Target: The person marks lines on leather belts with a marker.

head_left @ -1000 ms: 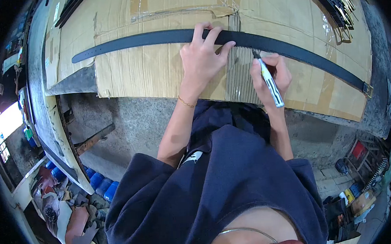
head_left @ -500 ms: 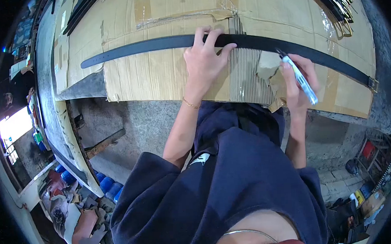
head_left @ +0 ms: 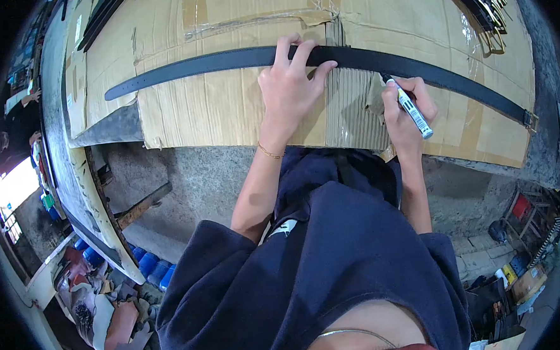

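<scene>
A long black belt (head_left: 381, 60) lies in a shallow arc across the cardboard, its buckle (head_left: 530, 121) at the right and its holed tip at the left. My left hand (head_left: 283, 89) is on the belt's middle, fingers bent over the upper edge and thumb by the lower edge. In my right hand (head_left: 402, 127) is a marker pen (head_left: 414, 112) with a pale, printed barrel, gripped like a pen. Its dark tip points up and left, right by the belt's lower edge.
Flattened cardboard (head_left: 207, 109) with tape and a torn ribbed patch covers the table. More black belts with buckles (head_left: 483, 12) are piled at the far right, and dark straps (head_left: 104, 19) lie far left. Leather scraps (head_left: 110, 317) and blue rolls (head_left: 152, 264) sit below left.
My right hand has moved left with the marker, its tip now closer to the belt's lower edge. My left hand stays on the belt. The view has shifted slightly.
</scene>
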`<action>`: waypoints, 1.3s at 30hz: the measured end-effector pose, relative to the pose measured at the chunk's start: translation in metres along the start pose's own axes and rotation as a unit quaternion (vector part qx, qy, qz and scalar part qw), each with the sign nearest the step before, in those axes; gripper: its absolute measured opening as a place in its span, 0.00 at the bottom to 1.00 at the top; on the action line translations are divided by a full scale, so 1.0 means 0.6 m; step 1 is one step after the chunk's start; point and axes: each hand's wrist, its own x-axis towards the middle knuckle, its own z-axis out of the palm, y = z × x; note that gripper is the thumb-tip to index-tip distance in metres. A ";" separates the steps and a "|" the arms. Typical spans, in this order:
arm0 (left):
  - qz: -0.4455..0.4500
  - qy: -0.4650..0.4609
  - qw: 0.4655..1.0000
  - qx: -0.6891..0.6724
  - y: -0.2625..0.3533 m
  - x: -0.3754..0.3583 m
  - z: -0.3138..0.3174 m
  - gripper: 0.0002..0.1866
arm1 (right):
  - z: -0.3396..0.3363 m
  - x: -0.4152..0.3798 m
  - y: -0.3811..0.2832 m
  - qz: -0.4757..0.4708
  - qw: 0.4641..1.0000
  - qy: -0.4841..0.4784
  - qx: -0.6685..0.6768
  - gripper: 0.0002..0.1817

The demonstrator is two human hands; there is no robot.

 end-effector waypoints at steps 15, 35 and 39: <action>-0.007 -0.003 1.000 -0.008 -0.001 -0.005 0.000 0.20 | 0.003 -0.004 -0.003 -0.011 0.999 0.017 -0.029 0.08; -0.021 -0.022 1.000 0.001 0.004 0.000 -0.005 0.20 | 0.000 -0.007 -0.002 -0.030 0.999 0.010 -0.040 0.06; 0.030 0.020 0.999 -0.003 -0.003 0.002 0.003 0.20 | -0.004 -0.007 -0.001 -0.020 0.998 0.022 -0.046 0.07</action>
